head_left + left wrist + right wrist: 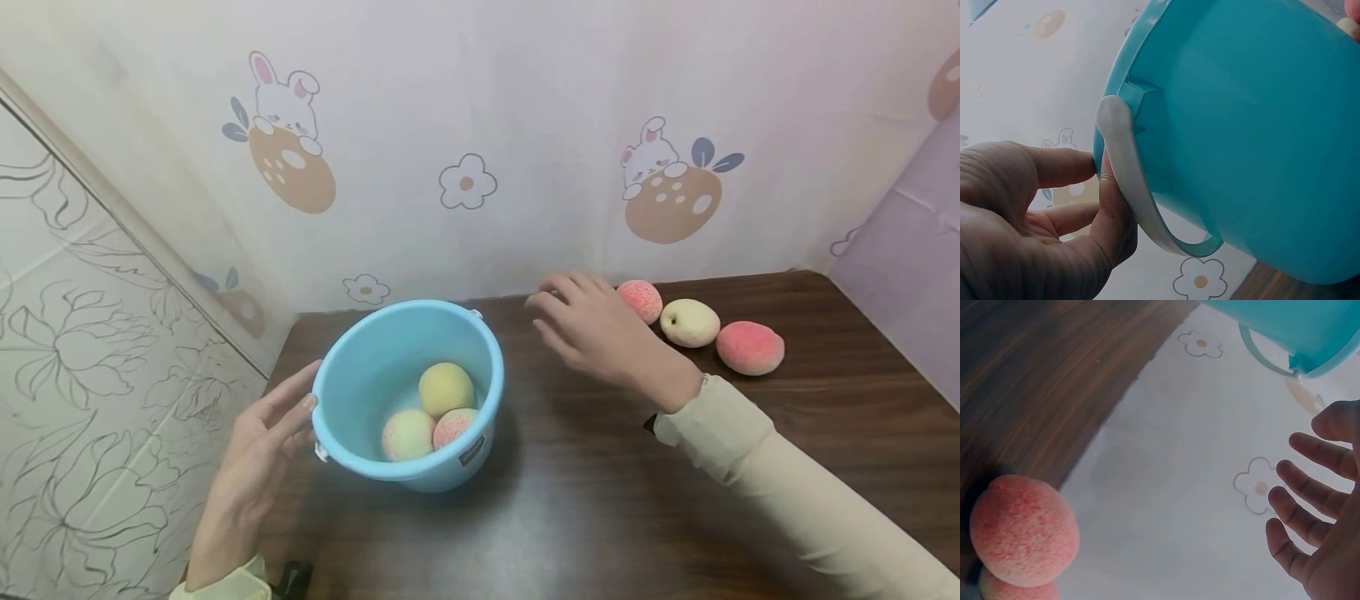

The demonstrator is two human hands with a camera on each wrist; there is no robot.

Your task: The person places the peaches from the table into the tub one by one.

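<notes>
A light blue bucket (406, 471) stands tilted on the dark wooden table, its opening toward the head camera. Inside lie a yellow peach (446, 389), a pale one with a pink blush (408, 435) and a pink speckled one (454, 426). At the bucket's left rim, my left hand (258, 454) pinches the edge beside the white handle (1132, 181). My right hand (600, 329) hovers between the bucket and the fruit row, fingers spread and holding nothing. That row has a red speckled peach (640, 301), a pale yellow fruit (690, 323) and a pink-red peach (750, 348).
Behind the table (600, 500) hangs a pale wall covering (540, 167) printed with rabbits and flowers. A flower-patterned panel (75, 375) borders the left side, and a lilac surface (907, 258) the right. Near the left cuff shows a black object (294, 579).
</notes>
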